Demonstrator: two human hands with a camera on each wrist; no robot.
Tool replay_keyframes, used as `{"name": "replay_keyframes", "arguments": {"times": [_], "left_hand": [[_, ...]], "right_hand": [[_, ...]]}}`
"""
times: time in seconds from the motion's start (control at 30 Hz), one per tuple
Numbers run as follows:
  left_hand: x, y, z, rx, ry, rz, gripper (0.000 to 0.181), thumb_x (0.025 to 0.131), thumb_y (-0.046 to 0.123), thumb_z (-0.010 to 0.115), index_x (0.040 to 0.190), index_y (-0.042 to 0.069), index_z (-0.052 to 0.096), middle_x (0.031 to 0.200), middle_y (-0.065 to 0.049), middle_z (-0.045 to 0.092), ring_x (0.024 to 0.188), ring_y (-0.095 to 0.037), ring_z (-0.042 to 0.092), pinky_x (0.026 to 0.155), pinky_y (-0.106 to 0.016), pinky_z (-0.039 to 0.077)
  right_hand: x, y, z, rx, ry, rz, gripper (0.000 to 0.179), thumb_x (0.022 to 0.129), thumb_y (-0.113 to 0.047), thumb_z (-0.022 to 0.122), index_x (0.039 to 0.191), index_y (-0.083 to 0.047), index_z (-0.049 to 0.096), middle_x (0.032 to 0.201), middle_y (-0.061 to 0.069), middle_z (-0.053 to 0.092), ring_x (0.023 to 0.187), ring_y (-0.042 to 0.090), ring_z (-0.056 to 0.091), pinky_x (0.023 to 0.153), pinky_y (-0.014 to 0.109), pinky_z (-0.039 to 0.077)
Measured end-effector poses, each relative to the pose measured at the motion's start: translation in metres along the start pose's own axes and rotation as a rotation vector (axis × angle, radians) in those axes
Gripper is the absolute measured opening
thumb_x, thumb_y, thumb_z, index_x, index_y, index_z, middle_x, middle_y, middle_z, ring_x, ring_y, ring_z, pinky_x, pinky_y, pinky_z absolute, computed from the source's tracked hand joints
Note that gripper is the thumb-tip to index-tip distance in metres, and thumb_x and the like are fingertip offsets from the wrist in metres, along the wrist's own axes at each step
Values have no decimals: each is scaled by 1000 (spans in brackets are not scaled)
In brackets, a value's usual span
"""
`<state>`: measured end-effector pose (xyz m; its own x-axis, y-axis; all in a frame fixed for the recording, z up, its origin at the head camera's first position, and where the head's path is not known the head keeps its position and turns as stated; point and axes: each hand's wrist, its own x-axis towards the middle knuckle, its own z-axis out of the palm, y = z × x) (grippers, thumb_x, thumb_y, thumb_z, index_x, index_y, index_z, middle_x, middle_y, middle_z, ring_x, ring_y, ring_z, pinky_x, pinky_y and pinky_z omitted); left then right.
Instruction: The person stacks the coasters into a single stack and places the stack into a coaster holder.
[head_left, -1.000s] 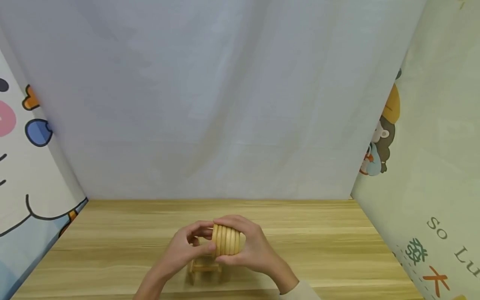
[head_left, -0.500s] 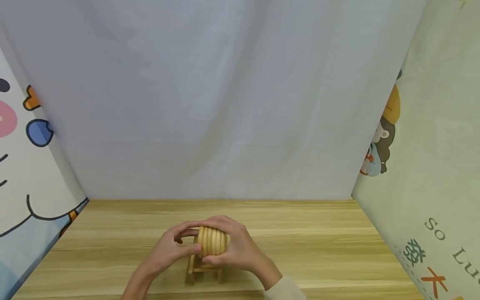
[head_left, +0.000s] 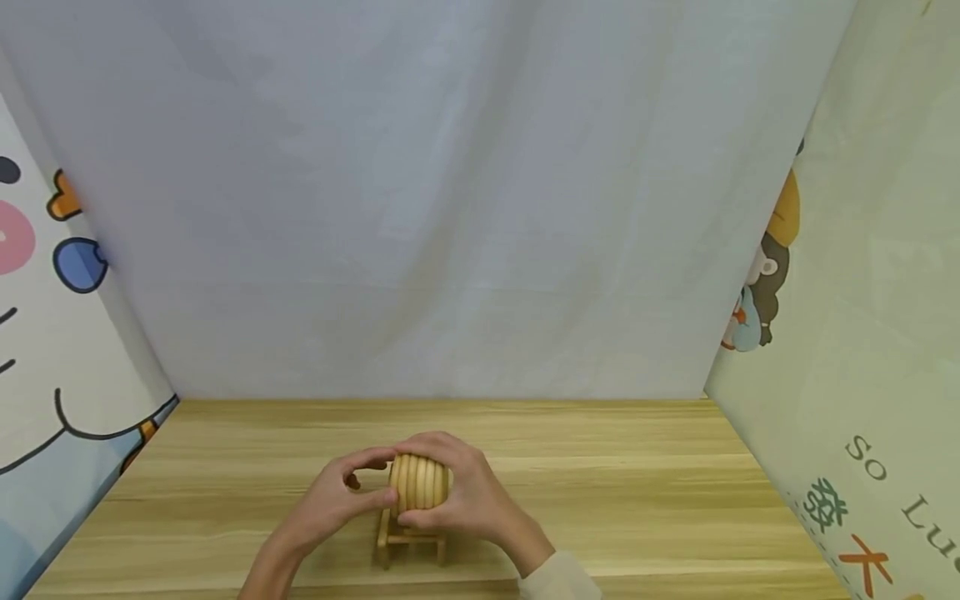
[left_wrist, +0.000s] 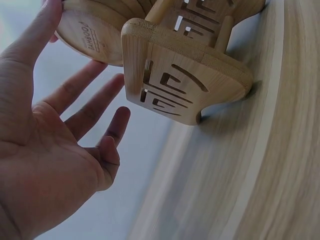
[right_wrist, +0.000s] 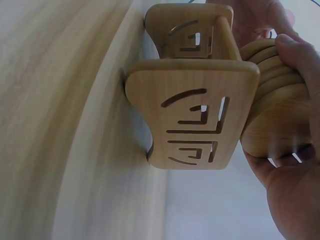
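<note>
Several round wooden coasters (head_left: 420,482), stacked on edge side by side, sit between my two hands just over a wooden coaster holder (head_left: 411,540). My right hand (head_left: 483,504) grips the stack from the right, thumb in front and fingers over the back. With thumb and forefinger, my left hand (head_left: 330,507) pinches the left end; in the left wrist view its other fingers (left_wrist: 90,112) spread loosely. The end coaster (left_wrist: 92,37) carries printed lettering. The holder's side panels (right_wrist: 195,115) have cut-out line patterns, and the coasters overlap its upper edge in the right wrist view.
The holder stands on a wood-grain table (head_left: 637,492). A pale grey cloth (head_left: 450,208) hangs behind the table. Printed panels rise at both sides, a cartoon one (head_left: 67,350) on the left and a pale green one (head_left: 862,333) on the right.
Both hands have moved left with the coasters, bringing them over the holder, mostly in the first half second. The holder has stayed in place.
</note>
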<state>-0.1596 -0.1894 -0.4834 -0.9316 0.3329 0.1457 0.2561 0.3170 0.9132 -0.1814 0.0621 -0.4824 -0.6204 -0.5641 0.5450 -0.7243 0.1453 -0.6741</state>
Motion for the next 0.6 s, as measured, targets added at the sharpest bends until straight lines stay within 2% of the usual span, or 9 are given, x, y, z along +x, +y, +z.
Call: {"name": "replay_keyframes", "arguments": {"times": [0.13,0.3,0.5,0.6], "left_hand": [[-2,-3,-1,-29,8,-20,63,99,26,87,154,2,65,153,-20,63,136,-33,53,94,-38,47],[-3,-6,-3,-82,-12,-55,66,101,25,85,157,0,60,156,-22,59,136,-35,53,92,-37,56],[-1,-11,-4,-103,-31,-34,66,104,25,82,158,-2,57,158,-23,57,135,-28,56,102,-36,53],[-2,-13,-5,-142,-67,-25,68,106,26,79,160,-4,52,161,-27,51,137,-33,57,105,-41,55]], "right_hand": [[2,1,3,-21,-6,-18,76,80,-14,102,149,-15,70,144,5,71,129,17,67,98,31,62],[3,1,5,-31,-9,-15,76,80,-14,102,149,-15,70,145,6,70,128,16,67,99,31,61],[4,2,5,-30,-19,8,77,80,-14,102,149,-16,70,145,4,70,129,16,66,101,31,60],[5,2,6,-28,-38,4,76,81,-14,102,150,-16,69,144,4,70,127,15,66,100,30,60]]}}
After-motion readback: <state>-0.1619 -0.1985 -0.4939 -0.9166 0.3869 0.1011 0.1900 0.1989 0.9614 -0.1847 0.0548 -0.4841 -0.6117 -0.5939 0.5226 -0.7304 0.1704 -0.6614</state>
